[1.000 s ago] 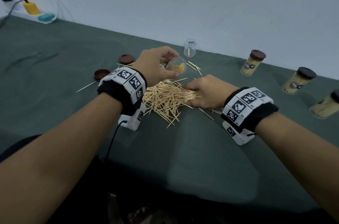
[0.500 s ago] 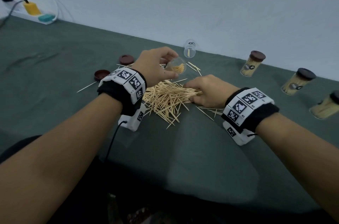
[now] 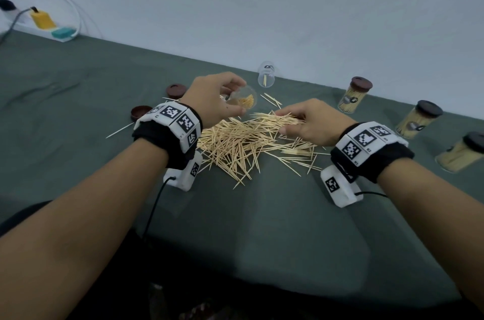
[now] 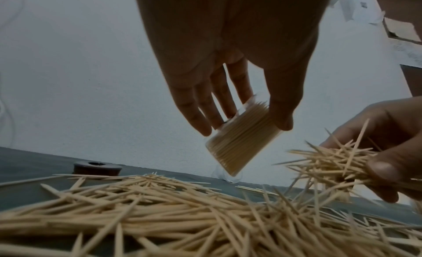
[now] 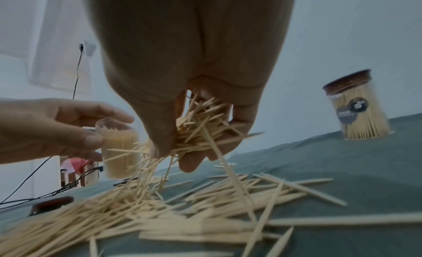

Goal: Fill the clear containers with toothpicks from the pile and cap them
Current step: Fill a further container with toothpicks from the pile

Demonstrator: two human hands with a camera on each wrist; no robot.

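My left hand (image 3: pixel 214 99) holds a clear container (image 3: pixel 243 102) tilted above the table, partly filled with toothpicks; the left wrist view shows the container (image 4: pixel 242 143) pinched between fingers and thumb. My right hand (image 3: pixel 309 123) grips a bunch of toothpicks (image 3: pixel 277 119) lifted just off the pile (image 3: pixel 235 147), to the right of the container. The right wrist view shows the bunch (image 5: pixel 196 132) splaying from my fingers, some strands dangling down to the pile. A second clear container (image 3: pixel 266 77) stands near the wall holding very few toothpicks.
Two brown caps (image 3: pixel 176 90) (image 3: pixel 140 112) lie left of the pile on the green cloth (image 3: pixel 288 228). Three capped, filled containers (image 3: pixel 355 95) (image 3: pixel 419 119) (image 3: pixel 463 153) stand at the right. A power strip with plugs (image 3: pixel 44 23) sits far left by the wall.
My right hand closed on a bunch of toothpicks and lifted it off the pile toward the container. The left hand has kept the container where it was.
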